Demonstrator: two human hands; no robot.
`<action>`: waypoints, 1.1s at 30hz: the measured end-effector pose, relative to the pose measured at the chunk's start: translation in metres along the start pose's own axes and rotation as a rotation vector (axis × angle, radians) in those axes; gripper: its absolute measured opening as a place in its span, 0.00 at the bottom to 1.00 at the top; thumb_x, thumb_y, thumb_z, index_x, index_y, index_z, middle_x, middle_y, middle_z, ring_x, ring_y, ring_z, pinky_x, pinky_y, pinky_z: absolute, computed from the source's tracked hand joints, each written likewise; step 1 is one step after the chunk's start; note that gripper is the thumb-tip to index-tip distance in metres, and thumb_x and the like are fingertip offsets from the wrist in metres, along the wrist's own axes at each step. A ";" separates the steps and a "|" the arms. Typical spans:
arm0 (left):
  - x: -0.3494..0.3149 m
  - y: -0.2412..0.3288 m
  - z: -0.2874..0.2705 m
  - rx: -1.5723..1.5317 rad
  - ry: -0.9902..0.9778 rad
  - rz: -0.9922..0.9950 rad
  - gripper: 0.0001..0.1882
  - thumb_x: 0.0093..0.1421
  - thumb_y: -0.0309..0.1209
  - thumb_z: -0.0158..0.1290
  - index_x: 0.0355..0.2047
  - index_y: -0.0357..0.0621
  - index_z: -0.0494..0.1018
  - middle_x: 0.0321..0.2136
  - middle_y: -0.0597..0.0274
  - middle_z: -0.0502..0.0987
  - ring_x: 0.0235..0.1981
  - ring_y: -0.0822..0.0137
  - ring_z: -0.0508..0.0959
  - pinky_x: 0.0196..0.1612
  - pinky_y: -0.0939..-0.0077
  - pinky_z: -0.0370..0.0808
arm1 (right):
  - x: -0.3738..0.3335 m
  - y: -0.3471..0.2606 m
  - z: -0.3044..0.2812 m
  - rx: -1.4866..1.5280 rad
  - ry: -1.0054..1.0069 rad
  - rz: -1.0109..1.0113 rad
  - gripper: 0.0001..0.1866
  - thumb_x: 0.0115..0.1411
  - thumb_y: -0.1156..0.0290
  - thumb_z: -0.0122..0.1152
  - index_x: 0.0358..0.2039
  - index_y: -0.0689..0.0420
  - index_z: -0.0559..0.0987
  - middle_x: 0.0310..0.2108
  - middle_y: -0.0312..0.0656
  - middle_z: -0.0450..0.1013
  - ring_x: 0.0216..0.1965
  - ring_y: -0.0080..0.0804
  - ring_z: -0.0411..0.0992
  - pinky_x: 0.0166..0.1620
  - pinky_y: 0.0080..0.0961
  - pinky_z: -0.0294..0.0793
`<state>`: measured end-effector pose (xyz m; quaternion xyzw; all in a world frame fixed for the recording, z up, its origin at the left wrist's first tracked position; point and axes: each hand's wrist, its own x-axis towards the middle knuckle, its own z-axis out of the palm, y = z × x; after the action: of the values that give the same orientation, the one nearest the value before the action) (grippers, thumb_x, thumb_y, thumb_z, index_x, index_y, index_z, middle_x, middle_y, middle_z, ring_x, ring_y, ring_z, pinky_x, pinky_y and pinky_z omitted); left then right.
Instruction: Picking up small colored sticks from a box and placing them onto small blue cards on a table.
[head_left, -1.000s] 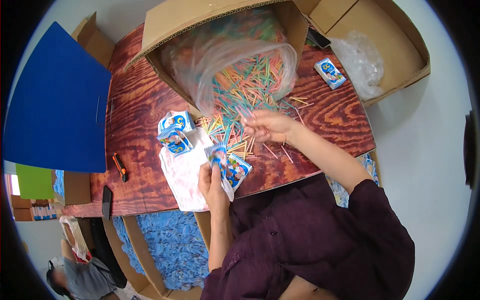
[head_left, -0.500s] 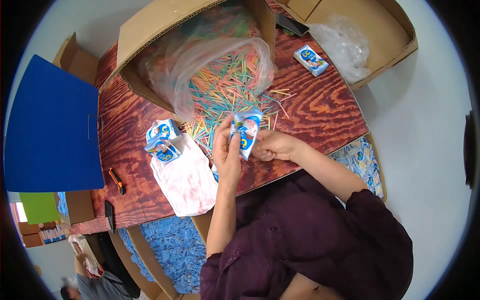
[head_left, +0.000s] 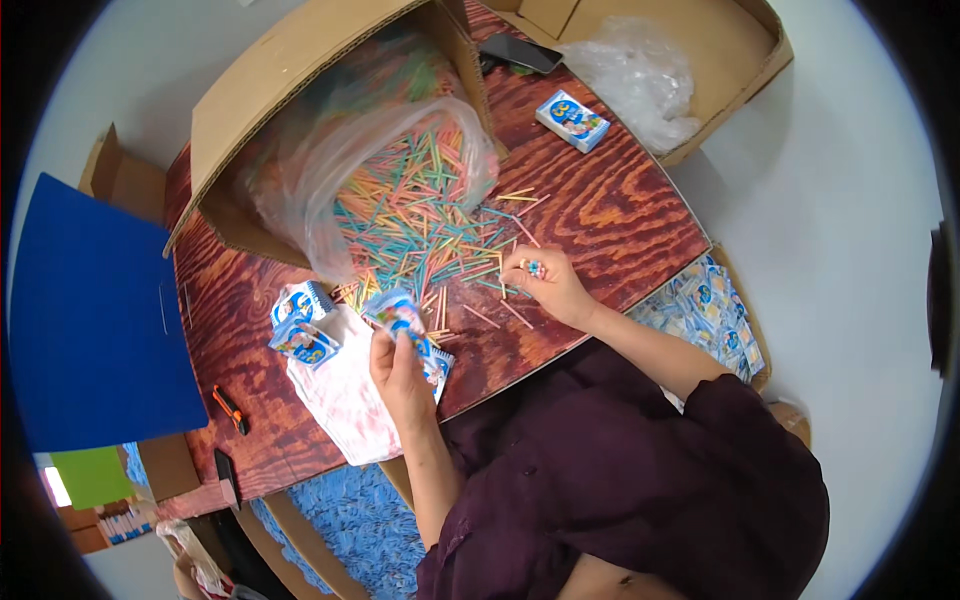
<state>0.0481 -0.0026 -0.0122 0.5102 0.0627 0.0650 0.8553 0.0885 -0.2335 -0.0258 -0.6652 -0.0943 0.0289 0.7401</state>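
My left hand grips a small blue-and-white packet between thumb and fingers, tilted above the near edge of a pile of thin coloured sticks. Closed around a small bunch of coloured sticks, my right hand is just right of the pile, the stick ends showing at its fingers. Another blue-and-white packet lies partly hidden behind my left hand. More packets rest at the top of a pink-stained white cloth. A few sticks lie loose on the wood-grain table.
A cardboard box on its side, lined with a clear plastic bag, spills the sticks. Farther right are a small blue-and-white box and a phone. An orange cutter lies at left. Bins of blue pieces and packets flank me.
My hands have moved apart. The packet in my left hand has gone down and left, while my right hand has moved away from it and now shows a bunch of sticks. The view has shifted.
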 end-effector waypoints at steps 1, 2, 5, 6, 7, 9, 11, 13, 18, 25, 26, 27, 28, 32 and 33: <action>-0.004 0.004 0.006 -0.026 0.015 -0.016 0.03 0.64 0.22 0.47 0.37 0.39 0.70 0.36 0.61 0.77 0.37 0.73 0.76 0.41 0.82 0.72 | -0.003 0.010 -0.009 -0.045 0.015 -0.006 0.06 0.60 0.74 0.58 0.28 0.62 0.75 0.25 0.31 0.69 0.28 0.16 0.65 0.32 0.16 0.64; -0.008 0.003 0.005 -0.027 0.008 -0.025 0.03 0.64 0.22 0.47 0.37 0.39 0.70 0.36 0.61 0.77 0.37 0.73 0.76 0.41 0.82 0.72 | -0.008 0.020 -0.015 -0.088 0.025 -0.009 0.07 0.60 0.73 0.58 0.28 0.63 0.75 0.25 0.31 0.69 0.29 0.17 0.66 0.33 0.17 0.65; -0.016 -0.001 -0.007 -0.048 0.000 -0.048 0.03 0.65 0.23 0.46 0.37 0.40 0.69 0.36 0.59 0.77 0.37 0.69 0.77 0.41 0.76 0.73 | -0.015 0.030 -0.021 -0.185 0.016 -0.045 0.05 0.57 0.75 0.60 0.28 0.62 0.76 0.26 0.35 0.71 0.30 0.21 0.68 0.34 0.20 0.66; -0.017 -0.003 -0.009 -0.047 0.003 -0.051 0.03 0.65 0.23 0.46 0.37 0.40 0.69 0.36 0.59 0.77 0.37 0.69 0.77 0.41 0.76 0.73 | -0.016 0.029 -0.021 -0.247 -0.020 -0.085 0.04 0.56 0.75 0.61 0.28 0.62 0.76 0.27 0.36 0.72 0.30 0.22 0.68 0.35 0.22 0.67; -0.018 -0.005 -0.011 -0.062 -0.007 -0.035 0.03 0.65 0.23 0.46 0.37 0.40 0.69 0.36 0.59 0.77 0.36 0.68 0.77 0.41 0.75 0.74 | -0.015 0.027 -0.022 -0.246 -0.024 -0.082 0.04 0.56 0.75 0.61 0.28 0.62 0.76 0.27 0.36 0.72 0.30 0.22 0.68 0.35 0.22 0.67; -0.021 -0.006 -0.012 -0.075 -0.014 -0.018 0.03 0.65 0.24 0.46 0.38 0.40 0.69 0.36 0.58 0.77 0.36 0.68 0.77 0.41 0.74 0.74 | -0.015 0.023 -0.024 -0.265 -0.072 -0.074 0.04 0.57 0.75 0.61 0.28 0.61 0.76 0.28 0.36 0.71 0.32 0.22 0.69 0.37 0.21 0.68; -0.024 -0.004 -0.014 -0.089 0.042 -0.055 0.03 0.65 0.24 0.46 0.38 0.41 0.70 0.36 0.58 0.77 0.36 0.66 0.78 0.40 0.73 0.75 | -0.015 0.022 -0.028 -0.349 -0.123 -0.124 0.04 0.57 0.75 0.61 0.29 0.60 0.76 0.28 0.36 0.72 0.32 0.22 0.69 0.37 0.21 0.68; -0.027 -0.002 -0.015 -0.095 0.058 -0.068 0.04 0.65 0.25 0.46 0.38 0.41 0.70 0.36 0.57 0.77 0.37 0.66 0.78 0.40 0.72 0.75 | -0.013 0.024 -0.031 -0.433 -0.170 -0.178 0.03 0.58 0.75 0.60 0.29 0.60 0.76 0.29 0.36 0.72 0.33 0.22 0.69 0.37 0.22 0.68; -0.035 0.000 -0.023 -0.115 0.091 -0.057 0.04 0.65 0.25 0.46 0.38 0.41 0.70 0.36 0.56 0.78 0.37 0.65 0.78 0.39 0.70 0.75 | -0.009 0.029 -0.022 -0.228 -0.097 -0.068 0.07 0.64 0.73 0.51 0.34 0.61 0.77 0.27 0.37 0.74 0.26 0.19 0.68 0.32 0.19 0.68; -0.046 0.003 -0.032 -0.090 0.067 -0.024 0.08 0.66 0.27 0.45 0.42 0.40 0.70 0.39 0.59 0.76 0.39 0.68 0.76 0.47 0.67 0.72 | 0.040 0.004 0.014 -0.217 -0.205 0.102 0.08 0.66 0.69 0.48 0.37 0.59 0.71 0.25 0.36 0.76 0.20 0.14 0.66 0.23 0.13 0.64; -0.047 0.005 -0.032 -0.100 0.079 -0.025 0.07 0.66 0.27 0.45 0.42 0.40 0.70 0.38 0.59 0.76 0.39 0.68 0.76 0.47 0.67 0.72 | 0.045 0.005 0.014 -0.219 -0.213 0.097 0.08 0.66 0.69 0.48 0.37 0.59 0.71 0.25 0.36 0.76 0.20 0.14 0.66 0.23 0.13 0.64; -0.048 0.005 -0.035 -0.126 0.092 -0.033 0.07 0.65 0.27 0.45 0.40 0.40 0.70 0.38 0.59 0.76 0.38 0.68 0.76 0.46 0.68 0.72 | 0.049 0.006 0.014 -0.223 -0.218 0.129 0.08 0.66 0.68 0.48 0.35 0.59 0.71 0.25 0.36 0.76 0.21 0.15 0.67 0.23 0.14 0.65; -0.050 0.003 -0.040 -0.128 0.097 -0.027 0.07 0.65 0.27 0.45 0.40 0.40 0.70 0.38 0.59 0.76 0.38 0.68 0.76 0.46 0.68 0.72 | 0.053 0.004 0.016 -0.227 -0.224 0.162 0.09 0.67 0.67 0.48 0.34 0.60 0.70 0.26 0.37 0.76 0.22 0.16 0.69 0.24 0.15 0.66; -0.056 -0.001 -0.053 -0.051 0.159 -0.007 0.07 0.65 0.27 0.46 0.40 0.41 0.71 0.36 0.60 0.76 0.37 0.68 0.76 0.47 0.67 0.72 | 0.067 0.018 0.009 -0.269 -0.129 -0.166 0.11 0.67 0.65 0.48 0.33 0.60 0.70 0.28 0.39 0.75 0.31 0.17 0.73 0.30 0.19 0.70; -0.058 -0.001 -0.053 -0.048 0.186 -0.014 0.07 0.65 0.28 0.46 0.41 0.41 0.71 0.36 0.60 0.76 0.37 0.68 0.76 0.47 0.67 0.72 | 0.069 0.022 0.007 -0.169 -0.076 -0.174 0.10 0.67 0.66 0.50 0.31 0.58 0.70 0.26 0.34 0.72 0.28 0.14 0.69 0.28 0.14 0.66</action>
<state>-0.0182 0.0325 -0.0359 0.4807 0.1437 0.1074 0.8583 0.1564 -0.2125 -0.0398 -0.7129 -0.1815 -0.0183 0.6772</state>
